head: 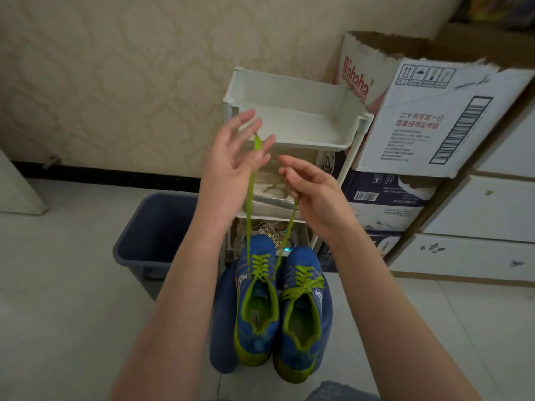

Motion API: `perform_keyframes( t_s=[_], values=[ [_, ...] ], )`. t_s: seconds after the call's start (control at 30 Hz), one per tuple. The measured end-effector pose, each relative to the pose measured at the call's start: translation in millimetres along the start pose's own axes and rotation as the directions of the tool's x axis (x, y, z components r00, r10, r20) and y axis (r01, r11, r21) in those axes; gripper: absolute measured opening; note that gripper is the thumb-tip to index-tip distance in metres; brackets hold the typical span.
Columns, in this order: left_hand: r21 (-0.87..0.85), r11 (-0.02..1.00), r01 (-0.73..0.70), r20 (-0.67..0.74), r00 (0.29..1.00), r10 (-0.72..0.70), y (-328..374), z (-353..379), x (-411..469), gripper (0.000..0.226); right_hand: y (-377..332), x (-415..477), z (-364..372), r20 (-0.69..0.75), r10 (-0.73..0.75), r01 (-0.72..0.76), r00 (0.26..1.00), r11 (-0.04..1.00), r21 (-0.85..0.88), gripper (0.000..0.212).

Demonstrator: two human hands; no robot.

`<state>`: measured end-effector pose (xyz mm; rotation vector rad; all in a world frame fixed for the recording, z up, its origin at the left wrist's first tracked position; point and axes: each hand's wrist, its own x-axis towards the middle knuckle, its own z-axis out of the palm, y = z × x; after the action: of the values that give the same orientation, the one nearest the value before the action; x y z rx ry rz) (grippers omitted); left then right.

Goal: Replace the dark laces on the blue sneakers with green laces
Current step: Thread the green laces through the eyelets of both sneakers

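Two blue sneakers with yellow-green trim stand side by side, toes away from me. The right sneaker (304,322) has its green lace tied across the tongue. On the left sneaker (256,314) the green lace (249,204) is threaded through the eyelets, and its two ends rise taut to my hands. My left hand (231,160) is raised with fingers spread, and one lace end is caught between the fingers, its tip sticking up. The other lace end is pinched in the curled fingers of my right hand (312,192). No dark laces are visible.
The sneakers sit on a blue padded surface (221,328) over a pale tiled floor. A blue bin (150,235) stands to the left. Behind the shoes is a white tiered rack (289,111). Stacked cardboard boxes (434,117) and white drawers (477,209) fill the right.
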<state>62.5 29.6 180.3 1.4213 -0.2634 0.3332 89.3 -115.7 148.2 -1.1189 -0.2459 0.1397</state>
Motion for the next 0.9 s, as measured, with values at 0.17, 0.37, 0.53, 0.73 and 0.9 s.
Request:
perform_keyframes(
  t_s=[0.17, 0.37, 0.53, 0.73, 0.9],
  values=[
    [-0.009, 1.0, 0.02, -0.091, 0.996, -0.021, -8, 17, 2, 0.052, -4, 0, 22, -0.026, -0.151, 0.153, 0.988, 0.969, 0.194, 0.026],
    [-0.167, 0.986, -0.027, -0.139, 0.99, 0.004, -8, 17, 4, 0.048, -7, -4, 28, -0.113, -0.257, 0.275, 0.96, 0.944, 0.185, 0.036],
    [-0.04, 0.999, 0.022, -0.151, 0.988, -0.028, -7, 17, 3, 0.056, -12, -3, 33, -0.08, -0.3, 0.308, 0.951, 0.941, 0.141, 0.042],
    [-0.059, 0.986, 0.157, -0.173, 0.971, -0.165, -12, 12, 7, 0.052, -16, -1, 37, -0.107, -0.38, 0.383, 0.919, 0.924, 0.006, 0.039],
    [-0.002, 0.981, 0.193, 0.08, 0.978, -0.193, -4, 13, 4, 0.033, -17, 0, 42, -0.041, -0.476, 0.445, 0.878, 0.845, -0.296, 0.031]
  ],
)
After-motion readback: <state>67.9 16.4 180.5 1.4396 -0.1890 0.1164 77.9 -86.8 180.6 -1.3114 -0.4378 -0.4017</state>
